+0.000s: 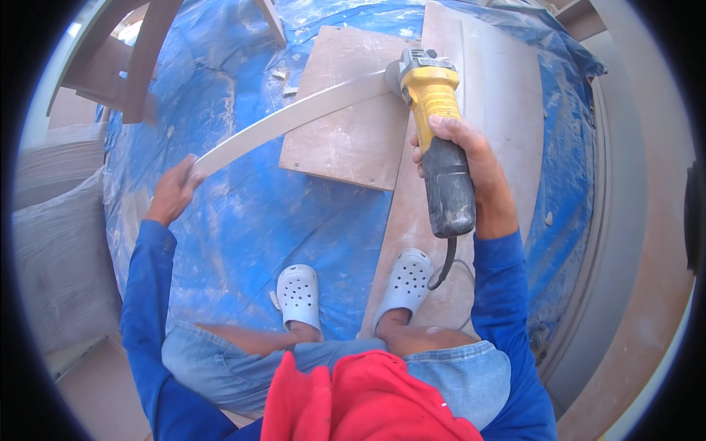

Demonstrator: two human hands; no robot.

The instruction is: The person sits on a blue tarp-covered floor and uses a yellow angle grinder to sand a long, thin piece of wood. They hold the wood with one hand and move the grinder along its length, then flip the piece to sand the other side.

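Note:
My right hand (463,146) is wrapped around the body of a yellow and black angle grinder (438,105), its head pointing away from me. The grinder's round disc (393,77) is at the far end of a long pale strip (292,118), apparently wood; whether it touches the face or only the edge I cannot tell. My left hand (174,190) grips the near end of that strip, thumb on top. The strip slants up to the right, over a plywood panel (342,143). From the grinder's rear, a black power cord (449,264) hangs down by my foot.
Dusty blue plastic sheeting (231,264) covers the floor, with small scraps (289,91) on it. A longer board (496,143) lies to the right, partly under my right clog (408,281). Wooden framework (132,71) stands upper left, above a plastic-wrapped item (60,264). A panelled surface (623,220) borders the right.

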